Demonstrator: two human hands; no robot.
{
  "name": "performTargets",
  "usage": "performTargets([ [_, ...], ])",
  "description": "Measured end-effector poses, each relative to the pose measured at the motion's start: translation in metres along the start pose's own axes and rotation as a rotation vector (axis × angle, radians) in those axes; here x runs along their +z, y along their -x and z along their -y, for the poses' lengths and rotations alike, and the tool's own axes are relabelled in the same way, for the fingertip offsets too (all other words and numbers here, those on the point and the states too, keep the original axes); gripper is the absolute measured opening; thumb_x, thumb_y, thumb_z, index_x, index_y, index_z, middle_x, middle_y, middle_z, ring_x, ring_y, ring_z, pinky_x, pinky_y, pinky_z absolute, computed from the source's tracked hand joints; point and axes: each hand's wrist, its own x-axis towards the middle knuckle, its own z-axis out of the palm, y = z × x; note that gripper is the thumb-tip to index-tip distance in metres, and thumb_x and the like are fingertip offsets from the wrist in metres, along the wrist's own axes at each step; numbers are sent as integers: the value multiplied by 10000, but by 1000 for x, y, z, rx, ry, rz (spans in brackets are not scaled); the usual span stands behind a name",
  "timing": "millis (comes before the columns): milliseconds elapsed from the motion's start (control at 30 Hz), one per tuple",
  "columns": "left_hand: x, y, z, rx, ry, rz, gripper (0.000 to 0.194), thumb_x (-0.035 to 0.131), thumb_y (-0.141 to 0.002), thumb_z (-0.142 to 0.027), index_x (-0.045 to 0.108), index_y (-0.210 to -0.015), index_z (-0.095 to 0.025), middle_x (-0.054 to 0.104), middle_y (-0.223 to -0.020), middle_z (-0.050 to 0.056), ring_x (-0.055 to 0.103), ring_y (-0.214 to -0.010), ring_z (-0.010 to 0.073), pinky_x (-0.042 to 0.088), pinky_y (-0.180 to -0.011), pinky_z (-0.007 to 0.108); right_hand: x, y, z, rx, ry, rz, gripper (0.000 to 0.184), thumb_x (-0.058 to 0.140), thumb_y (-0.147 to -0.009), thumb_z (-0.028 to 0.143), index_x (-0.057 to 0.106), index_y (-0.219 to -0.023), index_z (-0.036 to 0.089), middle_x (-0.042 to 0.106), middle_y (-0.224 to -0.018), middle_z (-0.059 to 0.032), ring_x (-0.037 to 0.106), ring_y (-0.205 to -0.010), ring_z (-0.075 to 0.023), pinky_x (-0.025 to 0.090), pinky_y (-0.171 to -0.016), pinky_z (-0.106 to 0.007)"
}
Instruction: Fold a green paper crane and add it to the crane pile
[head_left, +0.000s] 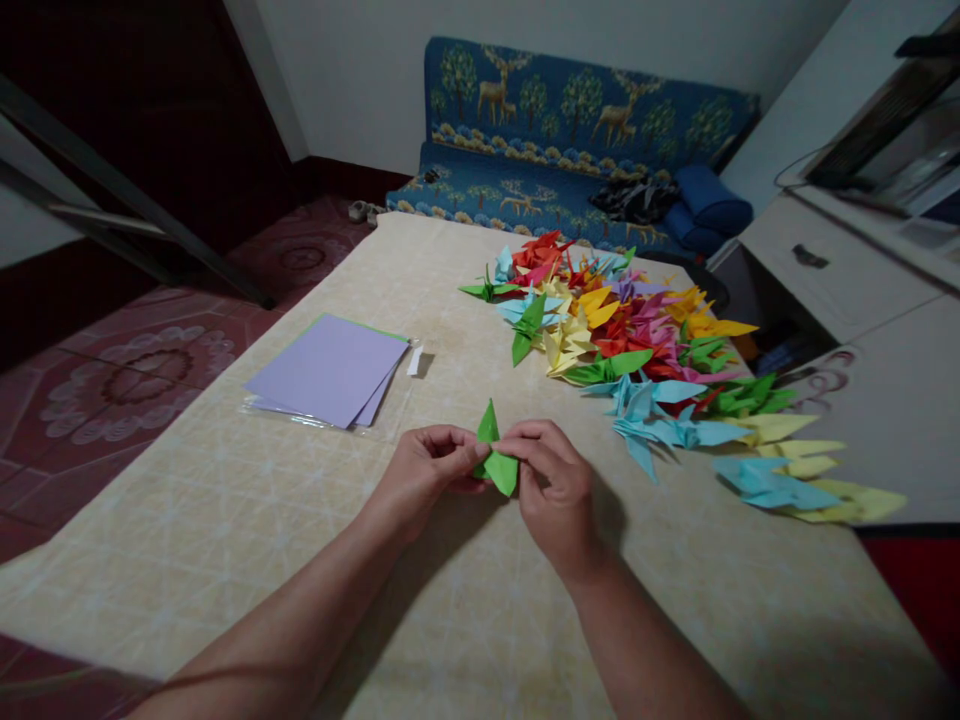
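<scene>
A green paper crane [501, 472] is held between both hands above the near middle of the table. My left hand [435, 460] pinches its left side with thumb and fingers. From the right, my right hand [553, 485] grips it too, its fingertips closed near the crane's middle. One pointed wing stands up away from me and another points down toward me. Fingers hide the crane's head and tail. Beyond my right hand spreads a heap of folded paper cranes [615, 330] in red, yellow, orange, pink, blue and green.
Purple paper sheets [330, 370] lie on a clear plastic wrapper at left, with a small white slip [415, 361] beside them. A patterned cloth covers the table [247, 520]. Behind it stands a blue sofa [525, 150]; a white cabinet [862, 320] is at right, a metal ladder [127, 180] at left.
</scene>
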Motion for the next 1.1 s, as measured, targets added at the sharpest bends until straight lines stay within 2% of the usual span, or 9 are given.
performTargets([
  [100, -1, 0, 1, 60, 4, -26, 248, 840, -647, -340, 710, -718, -142, 695, -662, 19, 621, -575, 115, 556, -593, 240, 0, 1, 1, 275, -232, -110, 158, 540, -913, 193, 659, -1016, 196, 646, -987, -81, 646, -893, -184, 534, -733, -283],
  [133, -1, 0, 0, 81, 4, -37, 244, 840, -648, -338, 709, -715, -142, 697, -662, 18, 618, -574, 112, 552, -591, 234, 1, 1, 2, 368, -335, -114, 186, 546, -923, 266, 637, -1067, 192, 656, -1007, -87, 654, -883, -185, 539, -721, -279],
  [233, 2, -1, -1, 142, -22, -67, 240, 844, -638, -321, 707, -696, -133, 687, -635, 13, 603, -557, 98, 512, -554, 192, 2, 0, 5, 592, -603, -12, 350, 595, -893, 431, 601, -1138, 181, 677, -985, -85, 663, -805, -178, 536, -649, -256],
  [367, 5, -1, -1, 195, -93, -75, 226, 832, -647, -295, 701, -685, -115, 659, -581, 11, 576, -513, 84, 462, -511, 169, 5, 0, 8, 753, -728, 69, 356, 730, -789, 431, 631, -1022, 180, 670, -806, -29, 620, -626, -126, 465, -518, -194],
  [567, 5, 0, 1, 202, -92, -25, 220, 807, -683, -294, 686, -704, -112, 659, -603, 15, 572, -518, 87, 478, -514, 179, 3, -1, 7, 786, -751, 44, 286, 738, -773, 402, 651, -917, 171, 672, -747, -22, 607, -572, -113, 460, -494, -187],
  [733, 3, -2, 2, 190, -31, -36, 227, 812, -688, -297, 678, -744, -122, 669, -661, 11, 592, -555, 91, 489, -517, 175, 1, 0, 6, 689, -746, -16, 284, 693, -810, 359, 633, -1036, 197, 689, -913, -47, 659, -749, -150, 527, -603, -216],
  [833, 3, -2, 2, 190, -22, -25, 224, 811, -692, -289, 670, -752, -126, 667, -660, 5, 587, -545, 85, 487, -526, 176, 0, -1, 5, 634, -734, -2, 314, 719, -764, 282, 623, -1051, 198, 685, -941, -47, 655, -827, -163, 540, -692, -237],
  [1000, 6, -1, 1, 200, -35, 34, 232, 813, -685, -290, 663, -724, -117, 642, -618, -3, 555, -518, 71, 460, -531, 175, 3, -3, 8, 643, -614, -30, 239, 723, -700, 206, 622, -916, 185, 660, -797, -10, 605, -657, -131, 500, -592, -217],
  [1100, 8, -1, 1, 196, -61, 54, 230, 799, -701, -305, 671, -744, -120, 649, -654, 4, 559, -546, 79, 453, -539, 183, 7, -3, 11, 587, -488, -45, 160, 683, -680, 144, 610, -815, 186, 622, -708, 19, 548, -575, -109, 447, -523, -197],
])
